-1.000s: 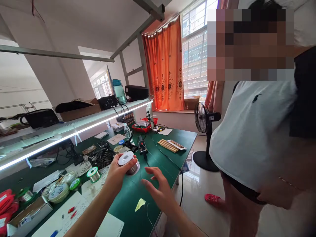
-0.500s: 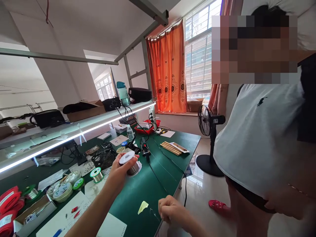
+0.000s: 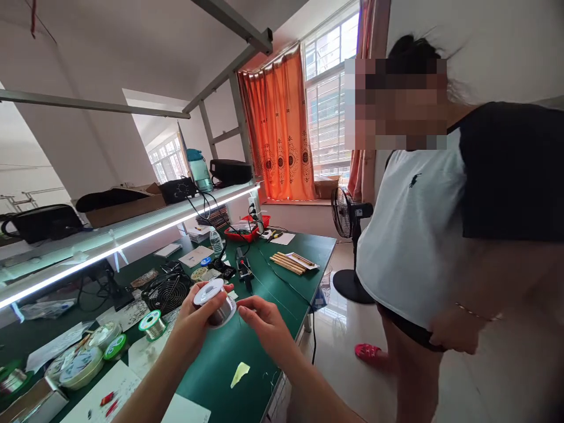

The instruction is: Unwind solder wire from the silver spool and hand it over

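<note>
A spool of silvery wire (image 3: 219, 316) with white flanges is gripped in my left hand (image 3: 189, 322), tilted above the green table. My right hand (image 3: 267, 330) is close at the spool's right side, its thumb and index finger pinched together near the lower flange. Whatever lies between those fingertips is too fine to make out. Below the hands, a torn yellowish scrap of paper (image 3: 240, 374) lies on the tabletop. Left of my left hand stands another wire spool with green-edged flanges (image 3: 152, 325).
The green table (image 3: 233, 352) ends at an edge on the right. Wooden sticks (image 3: 288, 262), a black fan (image 3: 170, 288), a red basket (image 3: 241, 236) and round tubs (image 3: 81, 367) stand on it. A person (image 3: 409, 235) stands at the right, near a pedestal fan (image 3: 352, 247).
My right hand has risen from the table's front edge to the spool, its fist loosening into a pinch. The spool stays in my left hand. The view has turned slightly right.
</note>
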A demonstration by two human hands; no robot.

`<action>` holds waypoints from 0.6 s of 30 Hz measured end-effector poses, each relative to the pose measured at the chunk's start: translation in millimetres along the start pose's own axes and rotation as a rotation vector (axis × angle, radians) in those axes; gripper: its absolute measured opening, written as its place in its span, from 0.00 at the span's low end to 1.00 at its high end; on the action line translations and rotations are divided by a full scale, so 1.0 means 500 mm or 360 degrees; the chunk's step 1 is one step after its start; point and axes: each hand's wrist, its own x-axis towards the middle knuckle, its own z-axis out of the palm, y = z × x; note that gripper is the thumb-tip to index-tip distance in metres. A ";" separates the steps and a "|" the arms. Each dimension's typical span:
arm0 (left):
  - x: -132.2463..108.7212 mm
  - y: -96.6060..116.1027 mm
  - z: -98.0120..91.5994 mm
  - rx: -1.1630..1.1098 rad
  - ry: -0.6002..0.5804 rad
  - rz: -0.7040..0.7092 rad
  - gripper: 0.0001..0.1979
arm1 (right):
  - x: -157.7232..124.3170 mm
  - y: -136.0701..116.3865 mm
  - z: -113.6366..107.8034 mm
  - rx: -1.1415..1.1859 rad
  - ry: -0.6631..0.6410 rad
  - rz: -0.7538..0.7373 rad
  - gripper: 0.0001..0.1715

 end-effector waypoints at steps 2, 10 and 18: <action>-0.004 -0.002 -0.003 0.0019 -0.0035 0.0011 0.31 | 0.012 0.001 0.015 0.0058 0.0027 -0.0037 0.21; -0.007 -0.011 -0.010 0.0004 -0.0105 -0.0001 0.26 | -0.007 -0.017 0.019 -0.0116 0.0114 -0.0042 0.17; -0.019 -0.004 -0.012 0.0008 -0.0184 -0.0037 0.26 | 0.006 -0.003 0.001 -0.0357 0.0130 -0.0062 0.07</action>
